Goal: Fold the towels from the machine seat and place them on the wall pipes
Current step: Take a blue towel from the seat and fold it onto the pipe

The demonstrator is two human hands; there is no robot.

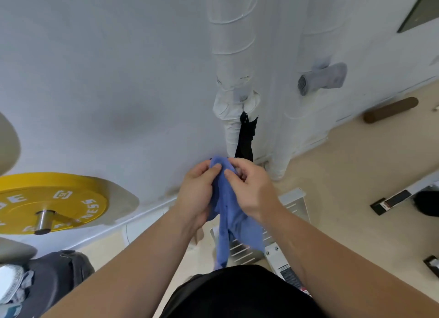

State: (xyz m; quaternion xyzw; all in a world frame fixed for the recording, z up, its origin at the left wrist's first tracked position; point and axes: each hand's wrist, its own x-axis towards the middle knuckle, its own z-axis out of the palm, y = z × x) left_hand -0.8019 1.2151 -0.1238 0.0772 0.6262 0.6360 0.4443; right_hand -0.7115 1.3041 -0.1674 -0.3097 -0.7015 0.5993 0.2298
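A blue towel [229, 219] hangs in front of me, bunched at its top edge and trailing down toward my waist. My left hand [196, 192] pinches the upper left of the cloth. My right hand [251, 187] grips the upper right, fingers curled into the fabric. The two hands nearly touch. Ahead on the wall rise white wrapped pipes [234, 56], with a second one [292, 104] to the right. A rolled grey towel [322, 78] sits on the right pipe. Something black [245, 139] hangs from the left pipe.
A yellow weight plate [50, 202] on a steel bar juts out at the left. A pile of grey and white cloth [45, 279] lies at the lower left. White machine frame parts [294, 206] stand below my hands. A brown roller [390, 110] lies on the beige floor at the right.
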